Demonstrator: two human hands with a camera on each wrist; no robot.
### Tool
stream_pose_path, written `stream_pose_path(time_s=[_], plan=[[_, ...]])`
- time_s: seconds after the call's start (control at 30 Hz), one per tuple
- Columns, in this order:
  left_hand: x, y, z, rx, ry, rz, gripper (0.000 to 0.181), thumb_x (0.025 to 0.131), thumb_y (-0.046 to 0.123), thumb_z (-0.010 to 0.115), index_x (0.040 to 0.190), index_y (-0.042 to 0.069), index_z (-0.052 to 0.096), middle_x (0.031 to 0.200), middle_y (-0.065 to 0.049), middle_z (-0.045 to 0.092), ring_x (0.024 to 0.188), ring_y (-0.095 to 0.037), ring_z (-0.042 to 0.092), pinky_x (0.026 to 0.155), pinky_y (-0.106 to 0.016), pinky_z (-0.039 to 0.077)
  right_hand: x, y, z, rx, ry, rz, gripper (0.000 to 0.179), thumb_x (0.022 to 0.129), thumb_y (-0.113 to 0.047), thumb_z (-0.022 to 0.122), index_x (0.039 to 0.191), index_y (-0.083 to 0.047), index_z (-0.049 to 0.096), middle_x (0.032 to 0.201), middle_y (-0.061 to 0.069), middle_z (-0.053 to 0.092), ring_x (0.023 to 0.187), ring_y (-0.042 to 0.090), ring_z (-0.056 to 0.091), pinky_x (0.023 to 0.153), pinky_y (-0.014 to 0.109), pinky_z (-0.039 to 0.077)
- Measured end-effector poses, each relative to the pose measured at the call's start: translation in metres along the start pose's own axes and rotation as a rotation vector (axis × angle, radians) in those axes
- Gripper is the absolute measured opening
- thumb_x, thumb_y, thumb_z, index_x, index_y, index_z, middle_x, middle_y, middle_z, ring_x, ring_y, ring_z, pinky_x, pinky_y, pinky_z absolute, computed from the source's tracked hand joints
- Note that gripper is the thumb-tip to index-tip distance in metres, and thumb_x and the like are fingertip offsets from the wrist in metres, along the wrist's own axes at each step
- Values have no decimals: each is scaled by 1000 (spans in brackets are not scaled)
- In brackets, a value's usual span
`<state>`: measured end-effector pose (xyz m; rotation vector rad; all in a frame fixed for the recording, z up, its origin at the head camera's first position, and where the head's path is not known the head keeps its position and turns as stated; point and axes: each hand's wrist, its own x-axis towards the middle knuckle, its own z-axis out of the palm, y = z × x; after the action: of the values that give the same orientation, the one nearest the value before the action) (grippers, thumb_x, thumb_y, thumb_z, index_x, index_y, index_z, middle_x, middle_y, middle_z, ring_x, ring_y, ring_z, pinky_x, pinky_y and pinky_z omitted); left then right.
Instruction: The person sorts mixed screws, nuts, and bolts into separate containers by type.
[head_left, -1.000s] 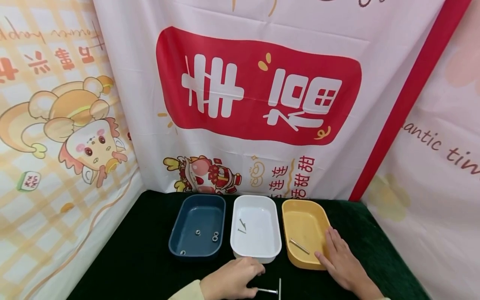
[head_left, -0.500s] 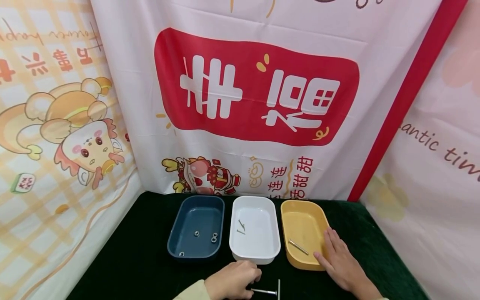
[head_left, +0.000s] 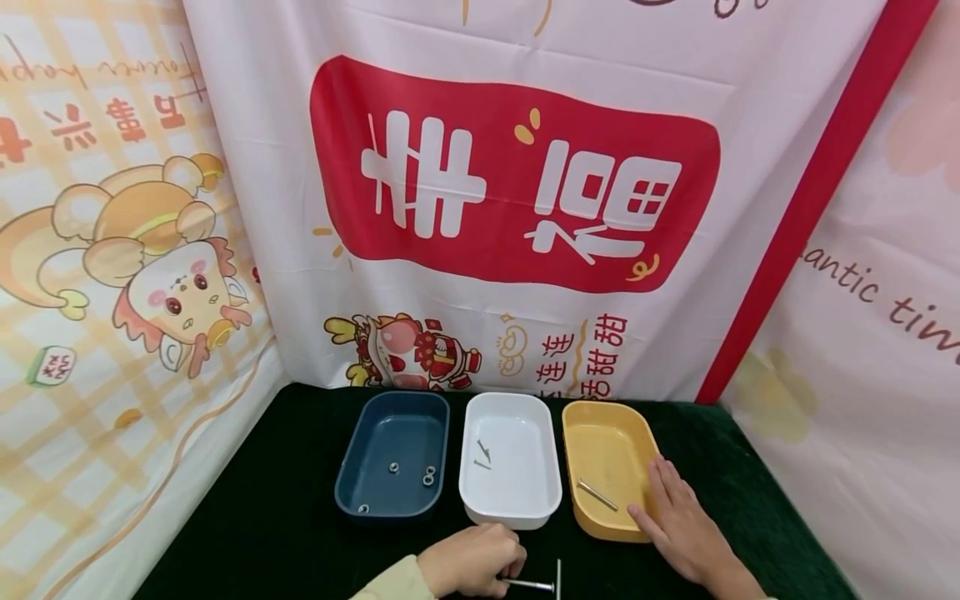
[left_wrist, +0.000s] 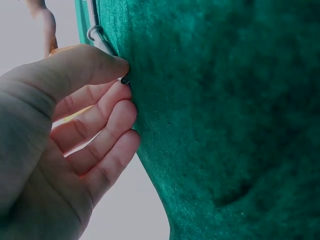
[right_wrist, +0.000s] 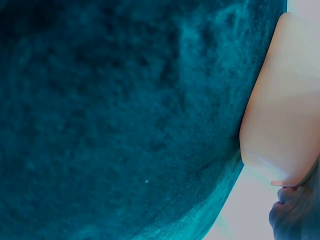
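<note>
In the head view my left hand point(head_left: 474, 560) is at the front, just below the white tray. Its thumb and forefinger pinch one end of a slim metal bolt point(head_left: 531, 584). A thin metal rod point(head_left: 558, 577) lies crosswise by the bolt's far end; whether they touch I cannot tell. The left wrist view shows the thumb point(left_wrist: 100, 65) over the bolt point(left_wrist: 103, 45), the other fingers bent beneath. My right hand point(head_left: 686, 523) rests with extended fingers against the right side of the yellow tray point(head_left: 609, 527). In the right wrist view that hand point(right_wrist: 296, 212) is mostly cut off.
A blue tray point(head_left: 392, 510) with several nuts stands at the left. Beside it the white tray point(head_left: 517, 492) holds small screws point(head_left: 483, 454). A longer metal bolt point(head_left: 597, 494) lies in the yellow tray. Dark green cloth point(head_left: 262, 517) covers the table; printed curtains point(head_left: 510, 333) hang around it.
My left hand has shifted slightly to the right along the bolt, and its fingers have drawn closer together. The right hand and the trays stay in place.
</note>
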<state>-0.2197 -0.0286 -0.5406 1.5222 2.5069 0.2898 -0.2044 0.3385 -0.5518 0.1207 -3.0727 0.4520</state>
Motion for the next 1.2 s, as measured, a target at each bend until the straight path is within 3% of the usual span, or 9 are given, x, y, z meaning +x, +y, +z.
stream_pose_path(time_s=[0.6, 0.97, 1.2], plan=[[0, -2, -2, -16, -88, 39, 12, 91, 18, 81, 85, 25, 73, 74, 18, 63, 63, 9, 51, 59, -8, 43, -1, -3, -2, -5, 0, 2, 95, 106, -65, 43, 166, 4, 19, 176, 26, 12, 160, 50, 15, 126, 72, 18], [-9, 3, -14, -86, -161, 51, 6, 99, 22, 75, 95, 26, 76, 79, 19, 64, 67, 10, 55, 65, -6, 48, -1, -2, -2, -1, -10, 3, 95, 106, -67, 41, 167, 2, 18, 177, 25, 11, 161, 50, 15, 127, 71, 19], [-11, 12, -30, -59, -134, 92, 5, 98, 21, 75, 95, 25, 76, 81, 18, 63, 68, 9, 53, 66, -5, 45, 0, -2, -2, -7, -7, 4, 95, 106, -65, 44, 166, 4, 19, 176, 26, 11, 161, 50, 14, 126, 72, 18]])
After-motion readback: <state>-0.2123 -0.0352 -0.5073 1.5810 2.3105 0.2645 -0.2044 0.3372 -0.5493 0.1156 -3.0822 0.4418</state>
